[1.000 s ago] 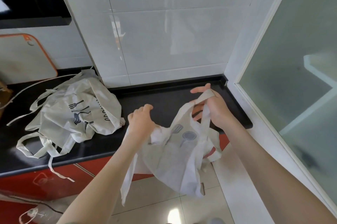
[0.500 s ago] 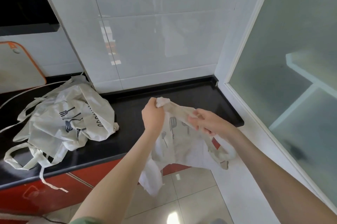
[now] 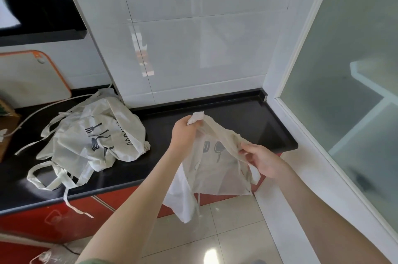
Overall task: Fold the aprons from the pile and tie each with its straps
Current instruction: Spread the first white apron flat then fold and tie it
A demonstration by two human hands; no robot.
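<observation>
Both hands pinch one apron [image 3: 215, 169] above the table [image 3: 247, 126]: left hand [image 3: 185, 134] a corner, right hand [image 3: 261, 161] the edge. I think folding starts; next, spread it flat.

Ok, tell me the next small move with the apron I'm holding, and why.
Probably draw the left hand and right hand apart to pull the top edge taut. The left grips one bunched corner, the right pinches the edge further along, and the apron sags wrinkled between them, hanging crumpled in front of the counter.
</observation>
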